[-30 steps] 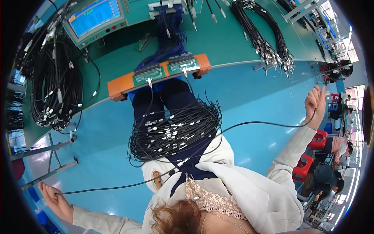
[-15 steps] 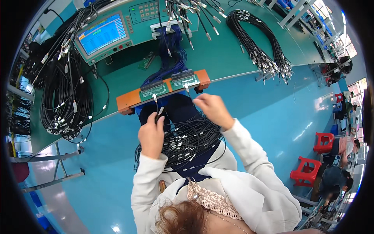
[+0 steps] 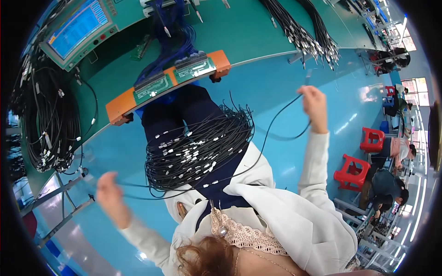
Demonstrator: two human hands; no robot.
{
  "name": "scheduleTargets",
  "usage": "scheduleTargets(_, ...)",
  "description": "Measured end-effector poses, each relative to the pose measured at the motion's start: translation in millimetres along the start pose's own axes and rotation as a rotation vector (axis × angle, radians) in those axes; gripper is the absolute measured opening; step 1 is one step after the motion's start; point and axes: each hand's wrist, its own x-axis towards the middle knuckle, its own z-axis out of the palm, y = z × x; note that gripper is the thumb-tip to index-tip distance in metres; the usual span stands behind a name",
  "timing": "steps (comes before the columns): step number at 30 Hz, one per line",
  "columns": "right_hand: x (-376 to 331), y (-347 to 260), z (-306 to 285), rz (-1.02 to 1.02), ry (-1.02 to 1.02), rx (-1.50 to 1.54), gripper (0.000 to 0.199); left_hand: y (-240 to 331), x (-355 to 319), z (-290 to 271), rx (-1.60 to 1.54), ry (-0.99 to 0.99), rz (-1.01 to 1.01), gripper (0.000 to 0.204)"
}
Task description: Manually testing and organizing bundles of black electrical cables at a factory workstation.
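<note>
Head view: a seated worker stretches a single black cable between two raised hands above a blue floor. The right hand is lifted high at the right, fingers closed in a pinch on one end of the cable. The left hand is out low at the left and blurred; it appears to grip the other end, though the set of its fingers cannot be told. The cable's long axis runs on a slant from lower left to upper right, sagging in a loop just below the right hand and passing across the bundle of black cables that lies coiled over the worker's lap. That bundle sits between the two hands, a little nearer the left. Beyond the knees, at the edge of the green workbench, stands an orange test fixture with green boards, well apart from both hands. More cable bundles hang at the far left.
</note>
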Motion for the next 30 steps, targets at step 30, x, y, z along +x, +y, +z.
scheduleTargets(30,-78.0,-281.5,126.0,-1.476,0.228,0.531,0.033,201.5,-26.2,62.4,-0.521,-0.426,0.460,0.030)
